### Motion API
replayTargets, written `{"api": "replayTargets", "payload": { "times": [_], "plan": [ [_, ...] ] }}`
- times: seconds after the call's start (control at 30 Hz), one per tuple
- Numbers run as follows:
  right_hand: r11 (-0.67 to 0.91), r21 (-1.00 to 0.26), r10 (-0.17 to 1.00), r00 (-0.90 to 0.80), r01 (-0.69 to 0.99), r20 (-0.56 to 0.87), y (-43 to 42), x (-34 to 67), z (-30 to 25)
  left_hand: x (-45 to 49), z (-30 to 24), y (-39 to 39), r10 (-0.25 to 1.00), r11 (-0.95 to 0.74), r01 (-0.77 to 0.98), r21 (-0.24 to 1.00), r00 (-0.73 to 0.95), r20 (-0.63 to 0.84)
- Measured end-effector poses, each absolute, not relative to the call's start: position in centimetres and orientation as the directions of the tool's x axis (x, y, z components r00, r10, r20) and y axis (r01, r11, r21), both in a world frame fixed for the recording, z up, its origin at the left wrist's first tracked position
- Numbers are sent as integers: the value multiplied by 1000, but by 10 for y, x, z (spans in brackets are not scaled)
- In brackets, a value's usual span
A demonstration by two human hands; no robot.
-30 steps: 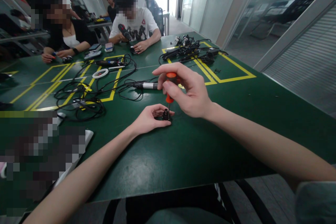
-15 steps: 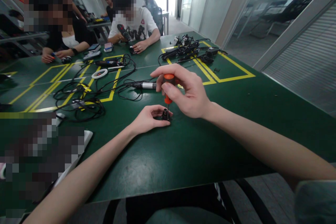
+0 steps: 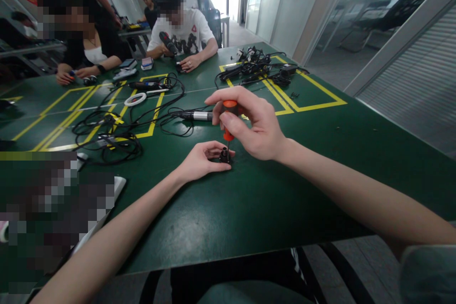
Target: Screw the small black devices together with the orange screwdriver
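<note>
While right fingers grip a screwdriver, left fingers clasp a half-hidden part.

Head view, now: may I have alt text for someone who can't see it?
The right hand holds an orange screwdriver upright at a small black part, which the left hand holds on a green table. Farther back are tangled black cables and a person in white.
</note>
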State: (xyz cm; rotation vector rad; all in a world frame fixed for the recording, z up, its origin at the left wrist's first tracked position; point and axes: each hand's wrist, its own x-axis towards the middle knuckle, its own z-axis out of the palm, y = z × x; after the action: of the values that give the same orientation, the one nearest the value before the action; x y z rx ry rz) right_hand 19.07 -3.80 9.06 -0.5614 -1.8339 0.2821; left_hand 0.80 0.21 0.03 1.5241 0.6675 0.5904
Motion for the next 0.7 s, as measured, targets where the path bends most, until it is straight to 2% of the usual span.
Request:
{"api": "replayTargets", "payload": {
  "times": [0.7],
  "plan": [
    [856, -460, 511, -246, 237, 824, -38, 191, 90, 9, 1, 2, 739, -56, 51, 997, 674, 7]
  ]
}}
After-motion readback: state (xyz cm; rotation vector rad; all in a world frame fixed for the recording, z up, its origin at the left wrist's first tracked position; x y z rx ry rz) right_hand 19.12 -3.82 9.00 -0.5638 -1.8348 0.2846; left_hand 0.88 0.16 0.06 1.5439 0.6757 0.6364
